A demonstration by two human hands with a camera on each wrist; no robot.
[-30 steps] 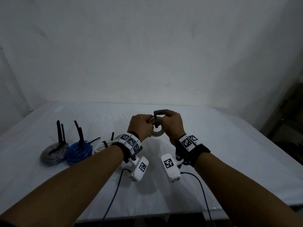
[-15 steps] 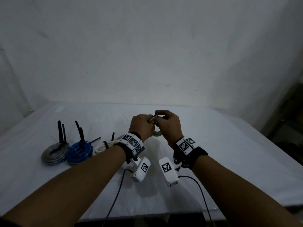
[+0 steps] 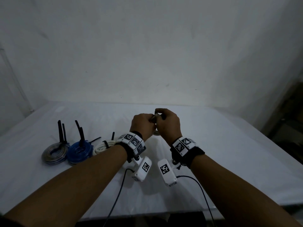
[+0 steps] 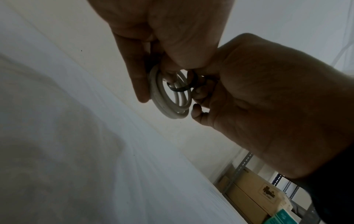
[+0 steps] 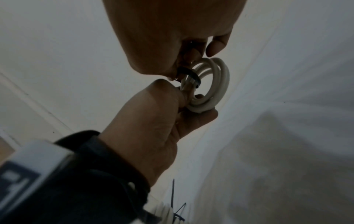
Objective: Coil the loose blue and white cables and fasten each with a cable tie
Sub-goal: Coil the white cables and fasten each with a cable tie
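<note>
Pinching the black cable tie (image 5: 188, 75), the right hand (image 3: 168, 124) worked while the left hand (image 3: 142, 125) gripped the white coil (image 4: 170, 97) above the table (image 3: 229, 145) (a slack loop could let turns spring free).

From the head view, both hands hide most of the white cable coil (image 3: 156, 133); the tied white coil (image 5: 162, 211) is cut off at 6 o'clock.
</note>
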